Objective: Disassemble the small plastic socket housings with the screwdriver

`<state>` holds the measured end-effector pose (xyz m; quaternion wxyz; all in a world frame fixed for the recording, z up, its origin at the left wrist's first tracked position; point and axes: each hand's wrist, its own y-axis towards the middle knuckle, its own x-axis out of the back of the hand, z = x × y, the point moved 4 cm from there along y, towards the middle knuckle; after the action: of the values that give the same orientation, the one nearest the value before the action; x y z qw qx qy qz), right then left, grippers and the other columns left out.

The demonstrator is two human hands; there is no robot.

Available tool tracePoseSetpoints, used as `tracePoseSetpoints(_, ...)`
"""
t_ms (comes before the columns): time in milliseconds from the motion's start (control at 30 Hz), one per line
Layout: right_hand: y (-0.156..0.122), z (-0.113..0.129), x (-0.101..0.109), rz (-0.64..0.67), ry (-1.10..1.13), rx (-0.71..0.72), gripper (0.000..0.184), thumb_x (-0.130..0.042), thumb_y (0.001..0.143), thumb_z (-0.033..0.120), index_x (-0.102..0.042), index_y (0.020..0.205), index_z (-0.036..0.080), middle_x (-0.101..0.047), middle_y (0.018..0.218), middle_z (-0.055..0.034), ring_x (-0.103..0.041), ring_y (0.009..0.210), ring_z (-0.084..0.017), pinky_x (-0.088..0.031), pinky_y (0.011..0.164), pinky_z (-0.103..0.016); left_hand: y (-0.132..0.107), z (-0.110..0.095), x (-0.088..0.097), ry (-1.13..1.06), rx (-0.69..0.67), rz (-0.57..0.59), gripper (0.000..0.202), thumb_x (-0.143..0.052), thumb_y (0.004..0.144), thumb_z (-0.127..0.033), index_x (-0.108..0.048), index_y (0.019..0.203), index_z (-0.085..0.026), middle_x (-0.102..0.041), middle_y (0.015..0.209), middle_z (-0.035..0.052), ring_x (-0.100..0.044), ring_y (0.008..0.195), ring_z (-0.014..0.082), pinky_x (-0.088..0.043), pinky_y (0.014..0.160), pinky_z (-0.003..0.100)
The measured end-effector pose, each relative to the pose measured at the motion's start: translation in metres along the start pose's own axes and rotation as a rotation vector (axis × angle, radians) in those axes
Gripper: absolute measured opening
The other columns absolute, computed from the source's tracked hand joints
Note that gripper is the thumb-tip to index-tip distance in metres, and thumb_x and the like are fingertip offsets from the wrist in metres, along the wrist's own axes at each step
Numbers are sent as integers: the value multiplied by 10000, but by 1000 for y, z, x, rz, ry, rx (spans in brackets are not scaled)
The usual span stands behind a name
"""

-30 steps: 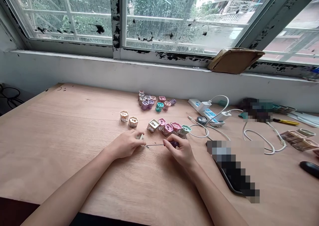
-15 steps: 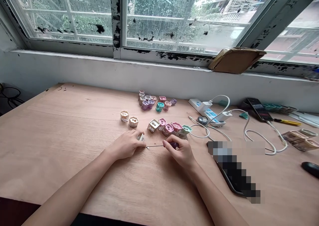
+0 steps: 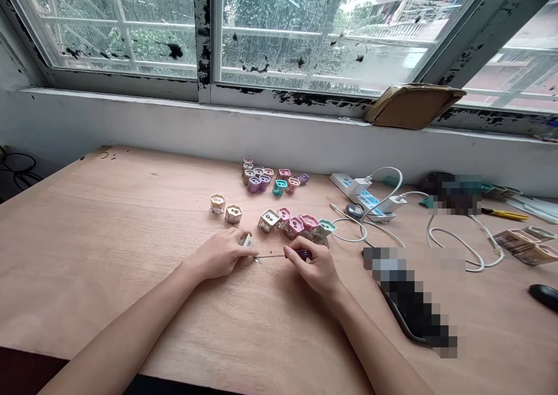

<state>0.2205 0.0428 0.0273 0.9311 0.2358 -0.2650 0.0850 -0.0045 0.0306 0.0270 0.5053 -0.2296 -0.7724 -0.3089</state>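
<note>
My left hand (image 3: pixel 222 252) is closed around a pale two-hole pencil sharpener (image 3: pixel 247 241), mostly hidden by the fingers. In my right hand (image 3: pixel 314 265) is a screwdriver (image 3: pixel 274 256) with a dark purple handle; its shaft points left, the tip at the sharpener's near side beside a small shiny metal bit (image 3: pixel 256 260). Just beyond the hands stand a cream sharpener (image 3: pixel 269 219), pink sharpeners (image 3: pixel 308 223) and a mint one (image 3: pixel 325 227). Two beige sharpeners (image 3: pixel 233 213) sit behind my left hand.
Several purple, pink and teal sharpeners (image 3: pixel 280 186) cluster farther back. To the right are a white power strip (image 3: pixel 344 181) with cables, a blurred-out phone (image 3: pixel 410 302), a yellow cutter (image 3: pixel 505 214), more beige cases (image 3: pixel 525 245) and a black mouse (image 3: pixel 543 296). A window wall closes the back.
Hardly anything differs. The screwdriver and my right hand have shifted very slightly left; my left hand keeps its grip on the sharpener.
</note>
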Motion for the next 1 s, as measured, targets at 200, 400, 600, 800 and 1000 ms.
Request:
tracePoseSetpoints(200, 0, -2, 1, -14, 5, -5, 290, -613, 900, 367, -596, 663, 201, -542, 557, 4, -449, 491, -133, -340, 464, -262, 0, 4, 1, -129, 40, -40, 561, -500, 946, -86, -454, 1478, -257, -589, 1341, 118, -615, 1127, 249, -538, 930, 371)
tracePoseSetpoints(400, 0, -1, 5, -55, 24, -10, 326, -630, 899, 406, -591, 649, 202, -527, 562, 4, -436, 493, -133, -324, 465, -266, -3, 9, 4, -254, 120, -46, 585, -541, 930, -95, -436, 1479, -269, -621, 1319, 100, -609, 1181, 242, -525, 992, 378)
tracePoseSetpoints(600, -2, -5, 7, -103, 172, -59, 357, -643, 900, 462, -571, 665, 204, -450, 547, 25, -366, 470, -120, -272, 445, -265, -5, 12, 5, -472, 150, -42, 558, -556, 949, -160, -428, 1483, -253, -666, 1267, 76, -638, 1119, 213, -517, 982, 346)
tracePoseSetpoints(800, -3, -8, 5, -84, 242, -107, 365, -669, 885, 503, -583, 699, 201, -443, 559, 25, -378, 480, -124, -278, 451, -260, -4, 9, 2, -636, 159, -21, 549, -567, 933, -165, -457, 1464, -250, -679, 1175, 63, -651, 947, 173, -534, 896, 316)
tracePoseSetpoints(1000, -2, 0, 3, -69, 182, -85, 358, -672, 882, 507, -599, 708, 203, -486, 589, 14, -410, 501, -132, -304, 457, -261, -3, 7, 2, -678, 161, -16, 546, -575, 928, -153, -472, 1455, -253, -678, 1147, 57, -642, 983, 177, -525, 943, 332)
